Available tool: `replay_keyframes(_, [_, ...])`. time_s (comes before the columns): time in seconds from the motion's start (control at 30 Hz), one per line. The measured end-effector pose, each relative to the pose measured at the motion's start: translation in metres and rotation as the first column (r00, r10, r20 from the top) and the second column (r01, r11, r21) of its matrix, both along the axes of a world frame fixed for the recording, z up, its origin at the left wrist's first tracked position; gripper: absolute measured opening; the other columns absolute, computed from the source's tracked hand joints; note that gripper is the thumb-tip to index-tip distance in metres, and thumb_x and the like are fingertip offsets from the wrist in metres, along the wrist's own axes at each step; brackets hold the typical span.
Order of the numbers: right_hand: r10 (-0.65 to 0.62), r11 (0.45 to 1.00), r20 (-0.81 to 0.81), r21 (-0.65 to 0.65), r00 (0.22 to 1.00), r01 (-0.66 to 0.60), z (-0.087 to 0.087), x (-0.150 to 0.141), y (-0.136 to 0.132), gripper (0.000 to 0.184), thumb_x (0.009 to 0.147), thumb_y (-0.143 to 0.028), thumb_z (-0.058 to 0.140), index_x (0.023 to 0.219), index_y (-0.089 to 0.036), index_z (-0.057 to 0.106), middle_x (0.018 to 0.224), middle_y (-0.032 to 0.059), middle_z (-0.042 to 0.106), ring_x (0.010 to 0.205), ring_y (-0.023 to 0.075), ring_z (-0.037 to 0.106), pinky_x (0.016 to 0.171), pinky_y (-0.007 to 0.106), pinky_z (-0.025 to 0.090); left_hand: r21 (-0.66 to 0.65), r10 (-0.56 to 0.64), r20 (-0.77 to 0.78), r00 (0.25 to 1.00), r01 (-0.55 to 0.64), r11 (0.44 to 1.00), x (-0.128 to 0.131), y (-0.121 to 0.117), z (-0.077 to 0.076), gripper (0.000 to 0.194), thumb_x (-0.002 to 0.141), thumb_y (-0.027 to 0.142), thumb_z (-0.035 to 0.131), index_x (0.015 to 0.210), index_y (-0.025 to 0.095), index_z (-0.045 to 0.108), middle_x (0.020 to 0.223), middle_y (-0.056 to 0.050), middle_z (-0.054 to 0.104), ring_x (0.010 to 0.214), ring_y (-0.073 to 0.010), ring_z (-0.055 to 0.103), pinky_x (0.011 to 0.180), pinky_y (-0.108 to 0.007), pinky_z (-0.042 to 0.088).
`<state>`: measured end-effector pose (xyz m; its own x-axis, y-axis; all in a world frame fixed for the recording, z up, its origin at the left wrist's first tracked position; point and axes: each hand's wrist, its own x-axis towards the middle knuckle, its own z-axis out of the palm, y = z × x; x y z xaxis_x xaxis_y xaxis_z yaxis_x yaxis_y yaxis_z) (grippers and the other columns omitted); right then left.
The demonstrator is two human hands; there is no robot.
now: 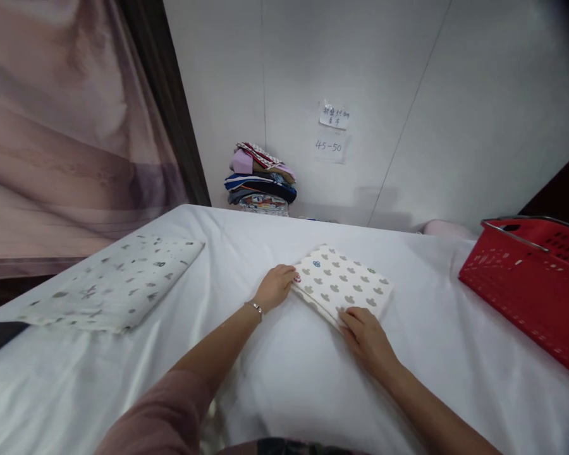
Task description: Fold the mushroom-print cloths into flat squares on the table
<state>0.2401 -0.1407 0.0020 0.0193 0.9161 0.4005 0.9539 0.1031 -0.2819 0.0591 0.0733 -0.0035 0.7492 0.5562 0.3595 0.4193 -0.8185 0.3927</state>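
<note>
A small folded cream cloth [344, 282] with a green leaf print lies on the white-covered table [265, 354]. My left hand [277, 285] has its fingers curled at the cloth's left corner and grips that edge. At the near corner my right hand [366, 335] lies on the cloth, and its fingers press on the edge. A thin bracelet sits on my left wrist.
A larger folded printed cloth [118, 287] lies at the table's left. A red plastic basket [533, 284] with a metal handle stands at the right edge. A stack of folded clothes [260, 180] sits against the far wall under paper notes [332, 133]. A dark flat object [0, 336] lies far left.
</note>
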Motion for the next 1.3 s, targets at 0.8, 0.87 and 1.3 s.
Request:
replay_keyframes(0.8, [0.044, 0.999, 0.070, 0.017, 0.997, -0.046, -0.021, -0.005, 0.000, 0.035, 0.084, -0.014, 0.035, 0.111, -0.024, 0.055, 0.091, 0.0072, 0.058, 0.081, 0.0208, 0.051, 0.070, 0.033, 0.041, -0.095, 0.162, 0.087, 0.983, -0.154, 0.984, -0.005, 0.014, -0.012, 0.016, 0.075, 0.012, 0.044, 0.081, 0.022, 0.055, 0.090, -0.003, 0.056, 0.088, -0.0157, 0.052, 0.082, -0.028, 0.043])
replay_keyframes(0.87, [0.046, 0.999, 0.059, 0.026, 0.997, -0.047, -0.020, -0.006, 0.000, 0.035, 0.084, -0.014, 0.034, 0.109, -0.023, 0.056, 0.089, 0.0071, 0.059, 0.080, 0.0209, 0.051, 0.069, 0.033, 0.041, -0.114, 0.166, 0.091, 0.982, -0.155, 0.981, -0.006, 0.015, -0.013, 0.017, 0.074, 0.012, 0.044, 0.081, 0.022, 0.056, 0.090, -0.002, 0.057, 0.087, -0.0154, 0.053, 0.081, -0.027, 0.043])
replay_keyframes(1.3, [0.031, 0.998, 0.162, 0.049, 0.986, -0.039, -0.023, -0.012, 0.002, 0.037, 0.081, -0.008, 0.034, 0.107, -0.023, 0.056, 0.085, 0.0063, 0.058, 0.075, 0.0202, 0.049, 0.067, 0.032, 0.039, 0.023, 0.036, 0.072, 0.997, -0.038, 0.999, 0.038, -0.013, 0.009, 0.032, 0.081, 0.025, 0.047, 0.112, 0.023, 0.054, 0.127, -0.004, 0.047, 0.120, -0.0206, 0.039, 0.103, -0.039, 0.028])
